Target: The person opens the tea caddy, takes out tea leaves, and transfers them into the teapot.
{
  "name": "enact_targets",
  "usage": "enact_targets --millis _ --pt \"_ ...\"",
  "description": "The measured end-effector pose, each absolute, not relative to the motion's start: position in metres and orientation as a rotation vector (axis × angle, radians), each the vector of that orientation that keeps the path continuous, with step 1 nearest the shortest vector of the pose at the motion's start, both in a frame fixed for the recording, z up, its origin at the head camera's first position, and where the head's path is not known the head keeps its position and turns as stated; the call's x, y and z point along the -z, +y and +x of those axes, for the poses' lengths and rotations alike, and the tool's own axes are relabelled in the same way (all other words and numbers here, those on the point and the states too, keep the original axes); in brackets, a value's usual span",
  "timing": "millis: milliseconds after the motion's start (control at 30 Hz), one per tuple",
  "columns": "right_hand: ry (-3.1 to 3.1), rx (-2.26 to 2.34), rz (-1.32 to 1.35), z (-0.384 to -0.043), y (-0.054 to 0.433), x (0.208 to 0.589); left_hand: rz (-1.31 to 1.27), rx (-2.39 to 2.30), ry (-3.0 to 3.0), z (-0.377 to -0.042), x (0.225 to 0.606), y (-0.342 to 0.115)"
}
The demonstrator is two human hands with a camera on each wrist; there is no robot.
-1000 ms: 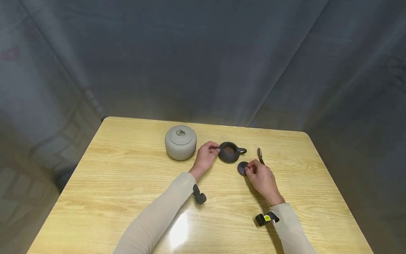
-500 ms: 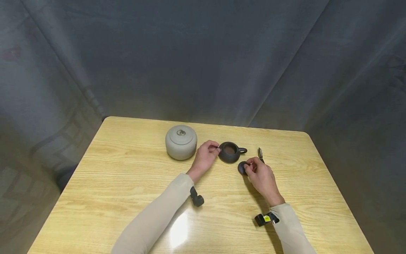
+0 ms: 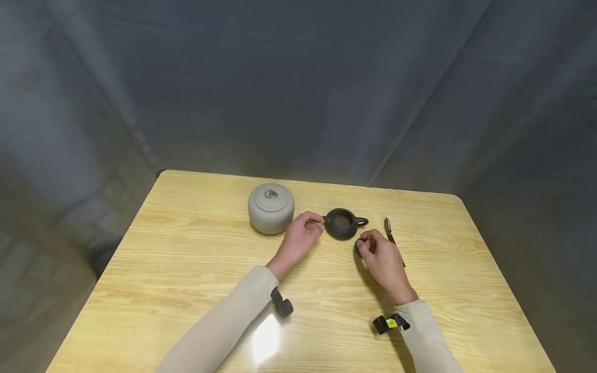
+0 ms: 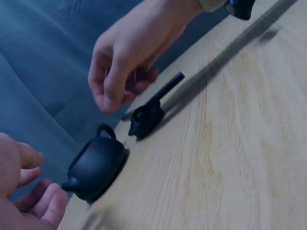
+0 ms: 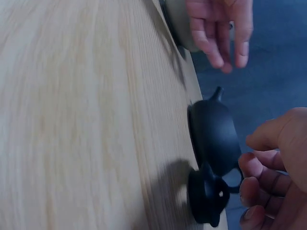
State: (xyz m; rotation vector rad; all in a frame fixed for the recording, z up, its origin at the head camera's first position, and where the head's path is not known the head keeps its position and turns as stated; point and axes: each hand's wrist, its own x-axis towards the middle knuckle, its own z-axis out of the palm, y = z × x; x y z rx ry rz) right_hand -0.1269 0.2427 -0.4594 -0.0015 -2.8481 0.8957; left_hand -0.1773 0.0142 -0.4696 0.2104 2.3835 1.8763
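A dark clay teapot (image 3: 339,233) stands uncovered on the table, its spout toward my left hand (image 3: 298,238) and its loop handle to the right. The fingers of that hand are loosely bent beside the spout; the right wrist view shows a gap between them. Near the teapot lies its small dark lid (image 4: 144,123), with a raised knob. Over the lid hovers my right hand (image 3: 384,261), thumb and fingers loosely bent. Both wrist views show these fingertips apart from the lid, while in the head view the hand covers much of it.
A grey lidded jar (image 3: 270,217) with a metal ring on top stands left of the teapot. Beside my right hand lies a slim tool (image 3: 388,228) with a silvery tip and dark handle. A dark curtain (image 3: 298,93) hangs behind the wooden table (image 3: 186,233).
My left fingers have let go of the spout and drawn slightly away to the left. The right hand has come off the lid and shifted slightly left. The head view has shifted a little.
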Motion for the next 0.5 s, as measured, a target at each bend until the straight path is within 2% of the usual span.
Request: enact_targets --millis 267,500 --pt "-2.852 -0.959 0.049 -0.132 0.228 0.463 0.321 -1.879 2.363 -0.159 0.458 0.009" --pt "-2.847 -1.003 0.101 -0.138 0.213 0.462 0.315 -1.906 2.361 -0.146 0.446 -0.006"
